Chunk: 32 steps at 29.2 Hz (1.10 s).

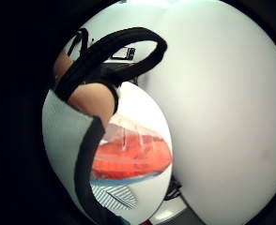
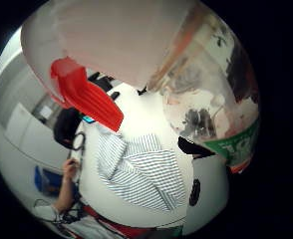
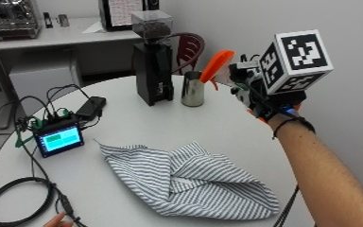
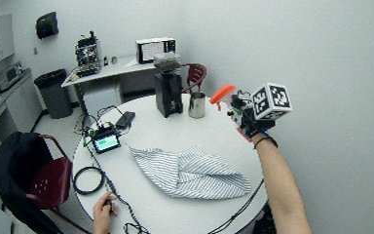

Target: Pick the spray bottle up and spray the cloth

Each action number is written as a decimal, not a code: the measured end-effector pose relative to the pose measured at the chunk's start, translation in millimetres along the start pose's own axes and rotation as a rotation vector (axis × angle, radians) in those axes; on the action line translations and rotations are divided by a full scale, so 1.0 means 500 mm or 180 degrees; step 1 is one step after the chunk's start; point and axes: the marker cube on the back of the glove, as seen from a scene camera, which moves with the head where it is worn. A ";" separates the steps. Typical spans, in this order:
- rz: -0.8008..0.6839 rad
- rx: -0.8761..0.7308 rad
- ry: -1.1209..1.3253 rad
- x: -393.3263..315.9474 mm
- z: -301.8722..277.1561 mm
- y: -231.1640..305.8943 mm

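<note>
- While held up off the round table (image 3: 143,127), well above its far right edge: spray bottle (image 2: 206,94) in the gloved right hand (image 3: 266,101), fingers curled round the body, as judged from how the bottle fills the thumb-side palm view.
- Orange nozzle head (image 3: 216,64) uppermost, pointing toward the table's middle and slightly up; bottle axis roughly upright.
- Lying flat below and toward the near side from the nozzle: striped cloth (image 3: 187,182), spread and folded, well apart from the bottle.
- Needed, by judgement: tip the nozzle down toward the cloth before squeezing the trigger (image 2: 89,97); as aimed now, would likely pass over it toward the grinder (image 3: 153,61) and steel pitcher (image 3: 193,90).
</note>
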 end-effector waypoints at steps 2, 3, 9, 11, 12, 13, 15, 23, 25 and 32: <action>-0.0102 -0.0041 0.0115 -0.024 0.011 0.009; -0.0145 -0.0087 0.0159 -0.034 0.025 0.019; -0.0445 -0.0578 0.0434 -0.086 0.170 0.117; -0.0517 -0.0692 0.0465 -0.098 0.185 0.138; -0.0531 -0.0700 0.0503 -0.097 0.182 0.135; -0.0524 -0.0676 0.0551 -0.091 0.171 0.124; -0.0463 -0.0581 0.0619 -0.074 0.138 0.090; -0.0388 -0.0460 0.0688 -0.058 0.101 0.050; -0.0460 -0.0604 0.0751 -0.061 0.144 0.081; -0.0511 -0.0847 0.0911 -0.057 0.146 0.093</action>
